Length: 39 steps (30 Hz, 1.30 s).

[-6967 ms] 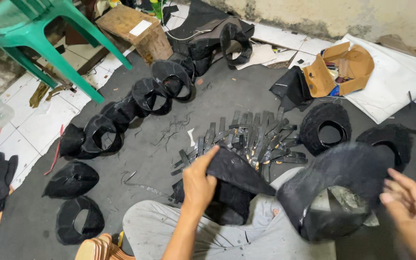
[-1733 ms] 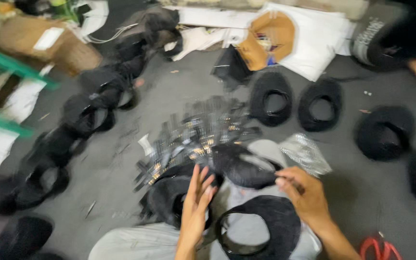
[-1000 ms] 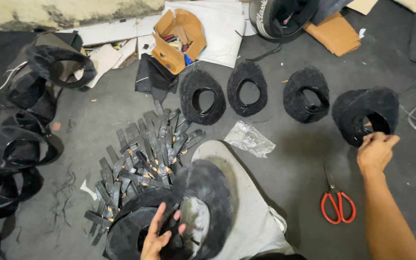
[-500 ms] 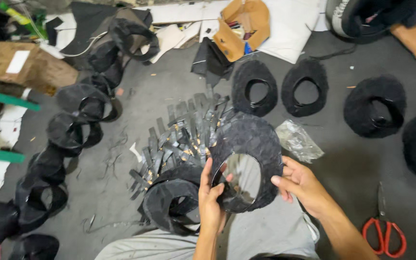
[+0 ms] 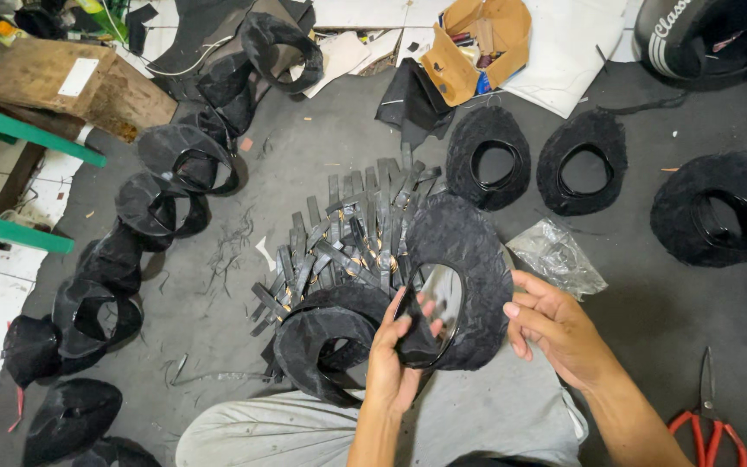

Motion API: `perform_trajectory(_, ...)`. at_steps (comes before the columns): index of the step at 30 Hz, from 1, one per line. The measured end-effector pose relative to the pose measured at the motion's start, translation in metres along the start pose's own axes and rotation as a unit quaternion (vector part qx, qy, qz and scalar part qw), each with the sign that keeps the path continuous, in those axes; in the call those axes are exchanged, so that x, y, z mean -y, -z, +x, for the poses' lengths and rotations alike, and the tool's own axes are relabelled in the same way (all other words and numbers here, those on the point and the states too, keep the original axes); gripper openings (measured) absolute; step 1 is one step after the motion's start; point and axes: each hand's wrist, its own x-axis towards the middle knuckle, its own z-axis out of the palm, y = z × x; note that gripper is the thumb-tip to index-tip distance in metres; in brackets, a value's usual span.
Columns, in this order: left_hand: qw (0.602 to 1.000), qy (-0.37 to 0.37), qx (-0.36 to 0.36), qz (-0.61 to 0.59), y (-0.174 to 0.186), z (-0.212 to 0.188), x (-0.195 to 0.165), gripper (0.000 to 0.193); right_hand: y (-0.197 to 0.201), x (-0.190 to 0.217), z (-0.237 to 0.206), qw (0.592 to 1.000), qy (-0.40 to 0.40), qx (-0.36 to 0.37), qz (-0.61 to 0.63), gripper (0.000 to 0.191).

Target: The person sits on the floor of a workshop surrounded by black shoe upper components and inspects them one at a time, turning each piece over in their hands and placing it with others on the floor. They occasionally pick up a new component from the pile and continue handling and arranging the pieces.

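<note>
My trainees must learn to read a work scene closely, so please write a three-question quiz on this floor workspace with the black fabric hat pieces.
1. True or false: the left hand grips the inner opening of the black fabric piece held over the lap.
2. Which tool lies on the floor at the person's right? A) red-handled scissors B) hammer C) stapler
3. What lies fanned out on the floor just beyond the held piece?

Key:
1. True; the right hand steadies its outer edge.
2. A
3. A pile of black straps.
</note>
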Motion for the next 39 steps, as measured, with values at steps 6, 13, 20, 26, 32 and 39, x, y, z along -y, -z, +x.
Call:
perform_trajectory(6,0.956,-0.019,0.252,-0.151,0.006,-0.010,-0.007,0.047,0.012,-0.010,0.015,0.999,0.019,-0.050,0.003,0.042)
perform_trajectory(13,0.981,-0.104,0.155,0.045,-0.009,-0.026,-0.014,0.067,0.001,-0.017,0.027,0.978,0.027,-0.139,-0.156,0.054)
perform_trajectory(20,0.980,-0.166,0.063,0.086,0.006,-0.005,0.002,0.068,-0.008,-0.042,-0.001,0.968,-0.023,-0.042,-0.246,0.043)
perform_trajectory(26,0.966,-0.213,0.101,0.107,0.008,0.001,0.011,0.070,-0.019,-0.059,-0.006,0.965,0.059,-0.052,-0.250,0.027)
perform_trajectory(32,0.907,-0.247,0.010,0.341,0.023,0.004,-0.025,0.049,0.018,-0.017,-0.024,0.877,0.183,-0.263,-0.358,0.022)
perform_trajectory(39,0.433,-0.421,-0.258,0.754,0.108,0.010,-0.071,0.076,0.128,0.038,-0.084,0.627,0.241,-0.472,-0.570,0.013)
